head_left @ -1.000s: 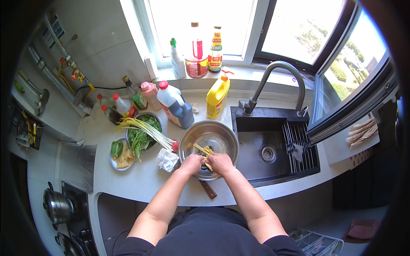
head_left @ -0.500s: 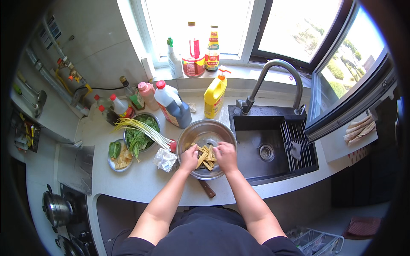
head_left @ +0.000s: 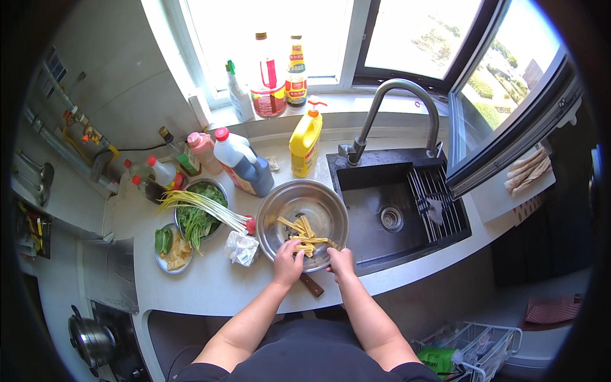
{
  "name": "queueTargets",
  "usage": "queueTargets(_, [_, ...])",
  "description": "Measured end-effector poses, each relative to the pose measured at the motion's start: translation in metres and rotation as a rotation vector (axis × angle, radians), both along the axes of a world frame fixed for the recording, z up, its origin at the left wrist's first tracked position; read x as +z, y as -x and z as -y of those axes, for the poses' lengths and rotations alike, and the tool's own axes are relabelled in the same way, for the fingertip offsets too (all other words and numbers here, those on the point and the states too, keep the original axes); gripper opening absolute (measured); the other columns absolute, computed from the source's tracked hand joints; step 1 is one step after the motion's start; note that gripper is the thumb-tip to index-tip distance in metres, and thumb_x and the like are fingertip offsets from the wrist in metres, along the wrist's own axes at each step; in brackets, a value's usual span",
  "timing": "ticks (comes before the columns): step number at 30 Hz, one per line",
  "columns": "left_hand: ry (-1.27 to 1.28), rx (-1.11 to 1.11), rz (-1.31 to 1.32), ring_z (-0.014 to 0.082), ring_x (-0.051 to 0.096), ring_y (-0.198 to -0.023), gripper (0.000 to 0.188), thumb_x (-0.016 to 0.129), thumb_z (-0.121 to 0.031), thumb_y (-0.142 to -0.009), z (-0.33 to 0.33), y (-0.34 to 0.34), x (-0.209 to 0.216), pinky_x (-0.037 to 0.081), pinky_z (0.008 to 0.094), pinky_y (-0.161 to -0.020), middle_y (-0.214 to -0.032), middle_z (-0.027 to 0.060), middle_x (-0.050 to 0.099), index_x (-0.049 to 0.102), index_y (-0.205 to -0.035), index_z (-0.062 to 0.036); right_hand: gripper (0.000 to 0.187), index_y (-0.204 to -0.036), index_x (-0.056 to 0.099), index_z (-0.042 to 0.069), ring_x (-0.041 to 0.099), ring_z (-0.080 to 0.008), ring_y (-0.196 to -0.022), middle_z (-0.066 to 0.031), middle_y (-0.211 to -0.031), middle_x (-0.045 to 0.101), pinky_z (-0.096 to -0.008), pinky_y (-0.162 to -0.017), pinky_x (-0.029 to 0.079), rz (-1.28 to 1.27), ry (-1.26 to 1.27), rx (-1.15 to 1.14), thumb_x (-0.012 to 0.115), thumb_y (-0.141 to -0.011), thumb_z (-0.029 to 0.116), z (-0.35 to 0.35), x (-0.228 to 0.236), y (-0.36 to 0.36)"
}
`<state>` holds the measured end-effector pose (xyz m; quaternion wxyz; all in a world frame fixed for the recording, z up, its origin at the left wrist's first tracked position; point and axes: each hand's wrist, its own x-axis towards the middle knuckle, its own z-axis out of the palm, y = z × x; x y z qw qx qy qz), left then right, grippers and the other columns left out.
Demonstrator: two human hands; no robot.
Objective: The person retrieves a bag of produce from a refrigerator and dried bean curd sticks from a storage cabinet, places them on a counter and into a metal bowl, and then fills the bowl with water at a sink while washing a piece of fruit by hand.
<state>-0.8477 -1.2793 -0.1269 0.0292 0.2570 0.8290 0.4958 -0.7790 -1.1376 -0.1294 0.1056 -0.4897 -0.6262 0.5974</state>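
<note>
A wide stainless steel bowl [head_left: 266, 219] stands on the counter with broken yellow dried bean curd sticks [head_left: 300, 226] inside. My left hand [head_left: 289, 262] reaches over its front rim, fingers curled around stick pieces near the bowl's front wall. My right hand [head_left: 342, 261] is closed at the right front rim and appears to grip it; a stick piece lies just beside its fingertips. A brown wooden handle [head_left: 312, 285] pokes out from below the bowl, its other end hidden. Left of the bowl lies a crumpled clear plastic bag [head_left: 242, 248].
A black sink [head_left: 366, 226] with a tall tap [head_left: 394, 86] and a drying rack adjoins on the right. Greens and scallions [head_left: 203, 207] fill a bowl at left, beside a plate [head_left: 173, 270]. A yellow pump jug [head_left: 305, 146] and several bottles line the back. An open window [head_left: 503, 102] juts in.
Both hands have come down toward the bowl's front, the right one from inside to the rim. The sticks lie more spread out. The whole view has shifted a little.
</note>
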Motion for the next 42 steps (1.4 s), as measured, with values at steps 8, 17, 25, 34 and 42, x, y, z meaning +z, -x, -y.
queueTargets(8, [0.243, 0.023, -0.472, 0.0373, 0.028, -0.128, 0.055, 0.062, -0.018, -0.075, -0.037, -0.017, 0.045, 0.018, 0.0515, -0.104, -0.133, 0.0193, 0.037, 0.044, -0.124, -0.003, 0.013, -0.083, 0.054, -0.002, 0.056, -0.0179, -0.052, -0.0089, -0.07, 0.056, -0.0261, -0.036, 0.047, -0.141, 0.602, -0.313, 0.053, -0.079, 0.01, -0.038, 0.022, -0.036])
queueTargets(17, [0.508, -0.048, -0.39, 0.0341, 0.016, -0.134, 0.064, 0.05, -0.024, -0.084, -0.201, 0.028, 0.016, 0.015, 0.0502, -0.106, -0.145, 0.0177, 0.017, 0.022, -0.137, 0.0002, 0.026, -0.104, 0.048, -0.009, 0.061, -0.0219, -0.059, -0.0159, -0.082, 0.059, -0.0253, -0.042, 0.052, -0.191, 0.595, -0.443, 0.044, -0.084, 0.007, -0.148, 0.018, -0.076])
queueTargets(25, [1.108, 0.062, -0.294, 0.0273, -0.003, -0.138, 0.057, 0.026, -0.011, -0.088, -0.273, 0.078, 0.028, -0.001, 0.0574, -0.106, -0.15, -0.0017, -0.004, 0.01, -0.142, -0.0081, 0.032, -0.113, 0.041, -0.011, 0.061, -0.0227, -0.061, -0.0201, -0.089, 0.058, -0.0252, -0.044, 0.052, -0.187, 0.643, -0.374, 0.039, -0.084, 0.003, -0.226, 0.017, -0.079])
queueTargets(34, [1.236, 0.091, -0.18, 0.0295, -0.003, -0.137, 0.057, 0.03, -0.013, -0.088, -0.268, 0.096, 0.041, 0.001, 0.0592, -0.105, -0.15, -0.0008, -0.003, 0.014, -0.142, -0.0095, 0.031, -0.112, 0.042, -0.011, 0.061, -0.0219, -0.061, -0.0184, -0.087, 0.059, -0.0254, -0.044, 0.052, -0.187, 0.61, -0.29, 0.041, -0.085, 0.005, -0.247, 0.015, -0.062])
queueTargets(42, [1.162, 0.112, -0.173, 0.0299, -0.001, -0.137, 0.059, 0.038, -0.025, -0.09, -0.269, 0.096, 0.029, 0.003, 0.0595, -0.105, -0.15, -0.0014, -0.002, 0.016, -0.142, -0.0103, 0.03, -0.11, 0.044, -0.011, 0.061, -0.0221, -0.06, -0.0183, -0.087, 0.059, -0.0259, -0.044, 0.053, -0.186, 0.599, -0.311, 0.04, -0.085, 0.005, -0.254, 0.008, -0.055])
